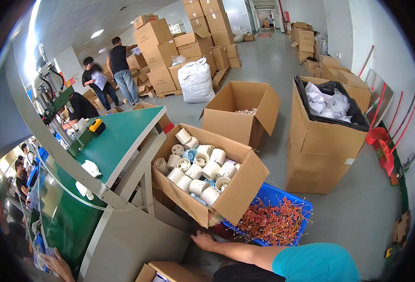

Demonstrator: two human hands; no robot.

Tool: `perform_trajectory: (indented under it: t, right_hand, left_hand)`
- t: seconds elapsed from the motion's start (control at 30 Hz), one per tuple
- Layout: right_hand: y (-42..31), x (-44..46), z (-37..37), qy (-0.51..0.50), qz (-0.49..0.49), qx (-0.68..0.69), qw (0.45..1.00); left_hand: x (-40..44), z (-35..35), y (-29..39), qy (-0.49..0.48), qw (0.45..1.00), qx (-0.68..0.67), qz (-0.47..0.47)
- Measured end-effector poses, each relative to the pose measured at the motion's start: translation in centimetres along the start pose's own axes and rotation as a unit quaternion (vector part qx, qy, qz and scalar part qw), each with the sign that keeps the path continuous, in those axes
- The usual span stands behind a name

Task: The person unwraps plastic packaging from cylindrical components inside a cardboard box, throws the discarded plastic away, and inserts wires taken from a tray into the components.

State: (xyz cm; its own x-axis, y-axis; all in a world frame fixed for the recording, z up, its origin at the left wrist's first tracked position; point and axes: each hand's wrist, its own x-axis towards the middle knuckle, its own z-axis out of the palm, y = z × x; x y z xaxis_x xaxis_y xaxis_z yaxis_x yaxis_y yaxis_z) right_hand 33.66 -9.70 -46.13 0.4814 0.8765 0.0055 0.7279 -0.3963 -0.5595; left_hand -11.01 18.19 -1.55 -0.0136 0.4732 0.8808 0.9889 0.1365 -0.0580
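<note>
My right hand reaches down below the near corner of an open cardboard box filled with white cylindrical parts. Its fingers are partly in shadow, and whether they hold anything does not show. Right beside that arm sits a blue bin heaped with red and orange wires. At the lower left, my left hand has its fingers stretched out and apart, near the edge of the green conveyor surface. Nothing shows in its grasp.
A green worktable with a metal frame stands at the left. Another open carton, a tall lined waste box and a white sack stand ahead. Two people are near stacked cartons. A partly visible box lies in front.
</note>
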Motion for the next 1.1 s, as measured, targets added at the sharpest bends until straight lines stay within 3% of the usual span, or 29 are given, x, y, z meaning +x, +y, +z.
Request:
perform_trajectory:
  t: [0.03, 0.1, 0.17, 0.2, 0.27, 0.3, 0.33, 0.37, 0.4, 0.43, 0.5, 0.53, 0.57, 0.63, 0.67, 0.7, 0.77, 0.83, 0.9, 0.93, 0.97, 1.03, 1.07, 1.1]
  right_hand:
    - [-0.7, -1.8, -3.4, -0.035, -0.031, -0.013, 0.999]
    - [-3.1, -4.6, -8.1, -0.07, -0.063, -0.028, 0.995]
    - [-4.7, -7.1, -10.8, -0.017, -0.038, 0.012, 0.999]
    - [-5.5, -8.4, -12.4, 0.029, -0.049, 0.025, 0.998]
    - [-7.9, -10.9, -17.3, 0.042, -0.049, 0.059, 0.996]
    - [-9.4, -12.0, -20.1, 0.055, -0.048, 0.093, 0.993]
    - [-10.8, -13.4, -23.2, 0.106, -0.064, 0.095, 0.988]
    - [-11.7, -14.4, -25.6, 0.108, -0.066, 0.096, 0.987]
    - [-12.3, -15.5, -27.5, 0.135, -0.108, 0.097, 0.98]
    - [-12.9, -16.7, -29.6, 0.16, -0.15, 0.097, 0.971]
    - [-14.4, -18.9, -34.6, 0.199, -0.193, 0.103, 0.955]
    - [-15.3, -20.3, -36.8, 0.205, -0.248, 0.12, 0.939]
    - [-16.2, -21.7, -38.7, 0.21, -0.301, 0.138, 0.92]
    - [-17.9, -23.9, -41.8, 0.243, -0.399, 0.143, 0.872]
    - [-18.5, -25.9, -43.1, 0.164, -0.407, 0.152, 0.886]
    - [-19.2, -27.0, -44.6, 0.165, -0.404, 0.153, 0.887]
    - [-20.3, -28.4, -46.6, 0.143, -0.539, 0.128, 0.82]
    - [-20.4, -29.5, -46.0, 0.148, -0.555, 0.139, 0.807]
    - [-20.5, -30.2, -46.6, 0.078, -0.592, 0.173, 0.784]
    - [-20.8, -30.3, -46.9, 0.001, -0.639, 0.203, 0.742]
    - [-21.0, -30.4, -46.8, 0.0, -0.642, 0.204, 0.739]
    - [-21.6, -30.4, -46.5, -0.222, -0.715, 0.295, 0.593]
    - [-21.9, -30.4, -46.5, -0.284, -0.703, 0.315, 0.571]
    - [-22.0, -30.5, -46.7, -0.284, -0.701, 0.318, 0.571]
  left_hand:
    - [-0.4, -1.4, 0.6, 0.064, 0.998, -0.016, 0.009]
    - [-1.0, -7.3, 3.8, 0.082, 0.995, -0.05, 0.033]
    - [-3.1, -13.0, 6.7, 0.13, 0.963, -0.195, 0.132]
    - [-4.7, -15.3, 7.4, 0.101, 0.955, -0.244, 0.134]
    - [-9.7, -26.0, 12.5, 0.134, 0.913, -0.341, 0.181]
    - [-12.6, -29.2, 13.1, 0.061, 0.892, -0.397, 0.206]
    - [-17.0, -29.5, 12.2, -0.079, 0.848, -0.497, 0.165]
    - [-19.8, -30.2, 13.5, -0.28, 0.774, -0.562, 0.076]
    - [-23.6, -33.0, 13.7, -0.199, 0.733, -0.616, 0.21]
    - [-24.8, -37.3, 14.9, -0.232, 0.749, -0.558, 0.269]
    - [-30.2, -38.9, 16.4, -0.268, 0.737, -0.565, 0.257]
    - [-33.7, -37.2, 16.9, -0.259, 0.724, -0.605, 0.205]
    - [-32.9, -40.8, 18.0, -0.26, 0.752, -0.58, 0.172]
    - [-32.3, -41.2, 18.9, -0.213, 0.76, -0.596, 0.148]
    - [-36.5, -38.1, 17.8, -0.301, 0.781, -0.516, 0.181]
    - [-38.2, -37.5, 17.1, -0.382, 0.79, -0.428, 0.214]
    - [-40.2, -36.7, 15.7, -0.386, 0.782, -0.438, 0.22]
    - [-40.9, -37.3, 14.9, -0.388, 0.767, -0.459, 0.227]
    - [-40.7, -37.9, 14.5, -0.386, 0.754, -0.479, 0.229]
    - [-40.6, -38.1, 14.3, -0.385, 0.749, -0.489, 0.229]
    - [-40.5, -38.4, 14.0, -0.385, 0.743, -0.497, 0.228]
    - [-40.4, -39.0, 13.5, -0.388, 0.729, -0.515, 0.228]
    - [-40.5, -39.4, 13.2, -0.391, 0.721, -0.524, 0.23]
    - [-40.6, -39.7, 13.0, -0.396, 0.71, -0.534, 0.232]
